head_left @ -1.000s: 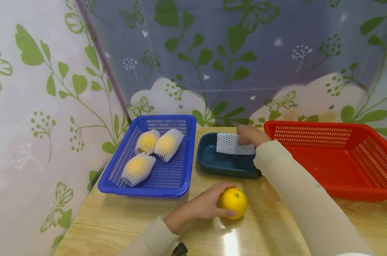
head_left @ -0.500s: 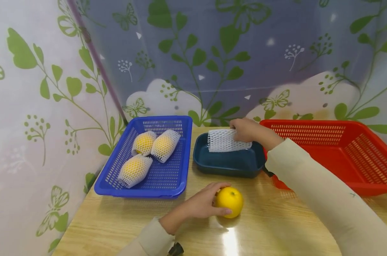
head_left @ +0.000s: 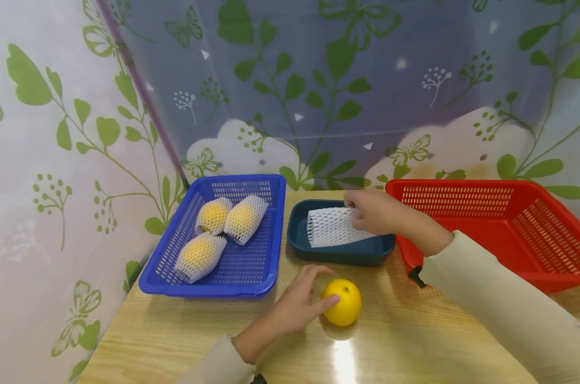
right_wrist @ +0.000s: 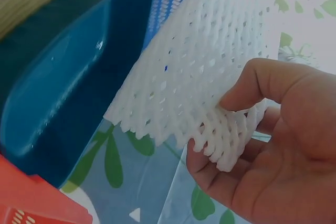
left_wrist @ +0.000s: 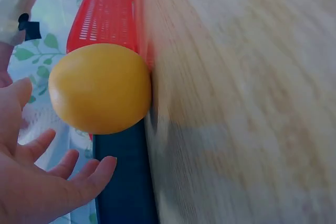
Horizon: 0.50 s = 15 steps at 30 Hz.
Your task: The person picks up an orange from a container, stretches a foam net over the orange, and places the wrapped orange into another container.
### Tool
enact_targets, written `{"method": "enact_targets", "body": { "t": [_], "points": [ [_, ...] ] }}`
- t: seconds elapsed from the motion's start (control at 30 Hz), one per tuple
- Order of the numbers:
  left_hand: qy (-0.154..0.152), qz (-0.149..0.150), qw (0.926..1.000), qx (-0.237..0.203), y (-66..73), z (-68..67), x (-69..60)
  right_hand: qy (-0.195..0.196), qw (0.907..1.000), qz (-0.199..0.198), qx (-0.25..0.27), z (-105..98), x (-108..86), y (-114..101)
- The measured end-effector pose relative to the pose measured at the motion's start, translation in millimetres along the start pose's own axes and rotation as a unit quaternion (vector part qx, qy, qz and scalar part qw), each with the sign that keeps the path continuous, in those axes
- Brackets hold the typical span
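A round yellow citrus-like fruit (head_left: pixel 341 302) sits on the wooden table near the front. My left hand (head_left: pixel 297 301) is beside it, fingers spread and relaxed; in the left wrist view the hand (left_wrist: pixel 50 169) appears apart from the fruit (left_wrist: pixel 100 88). Over the dark teal tray (head_left: pixel 340 257), my right hand (head_left: pixel 383 213) pinches one end of a white foam net sleeve (head_left: pixel 332 228). The right wrist view shows thumb and fingers on the edge of the sleeve (right_wrist: pixel 184 72), which hangs loose and holds no fruit.
At the left stands a blue basket (head_left: pixel 251 290) with 3 yellow fruits in white foam nets (head_left: pixel 201 257). A red basket (head_left: pixel 482 245) stands at the right, partly behind the right arm. A patterned curtain (head_left: pixel 271 106) hangs behind the table (head_left: pixel 175 330).
My left fingers have loosened and drawn back from the fruit. The right hand has lifted the foam net sleeve out of the tray and brought it nearer. The view has shifted slightly.
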State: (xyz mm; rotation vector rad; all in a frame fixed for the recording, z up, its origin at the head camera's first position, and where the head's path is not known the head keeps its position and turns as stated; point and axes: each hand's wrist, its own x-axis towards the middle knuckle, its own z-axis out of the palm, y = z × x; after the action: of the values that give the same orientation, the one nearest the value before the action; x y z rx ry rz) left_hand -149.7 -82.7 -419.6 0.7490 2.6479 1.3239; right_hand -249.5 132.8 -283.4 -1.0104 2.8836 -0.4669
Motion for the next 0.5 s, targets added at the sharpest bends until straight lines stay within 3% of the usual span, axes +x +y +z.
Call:
{"method": "enact_targets", "body": {
  "t": [0.1,0.17,0.27,0.33,0.4,0.5],
  "points": [
    [0.039,0.009,0.9987,-0.031,2.1,-1.9,-2.1,0.017,0.9998,-0.004,0.005,2.2,-10.3,-2.9],
    [0.092,0.021,0.9941,-0.054,6.6,-5.3,-3.0,0.024,0.9997,0.000,0.011,3.0,-17.0,-4.9],
    [0.183,0.054,0.9787,-0.075,14.7,-12.0,-1.3,0.035,0.9990,0.011,0.024,3.9,-25.1,-7.8],
    [0.226,0.082,0.9679,-0.073,20.5,-17.1,2.2,0.047,0.9982,0.016,0.034,4.6,-29.6,-9.9],
    [0.246,0.099,0.9617,-0.070,25.9,-21.6,6.3,0.059,0.9971,0.021,0.041,5.9,-33.2,-12.3],
    [0.249,0.101,0.9601,-0.079,31.3,-25.9,13.0,0.082,0.9945,0.030,0.057,9.0,-37.3,-16.4]
  ]
}}
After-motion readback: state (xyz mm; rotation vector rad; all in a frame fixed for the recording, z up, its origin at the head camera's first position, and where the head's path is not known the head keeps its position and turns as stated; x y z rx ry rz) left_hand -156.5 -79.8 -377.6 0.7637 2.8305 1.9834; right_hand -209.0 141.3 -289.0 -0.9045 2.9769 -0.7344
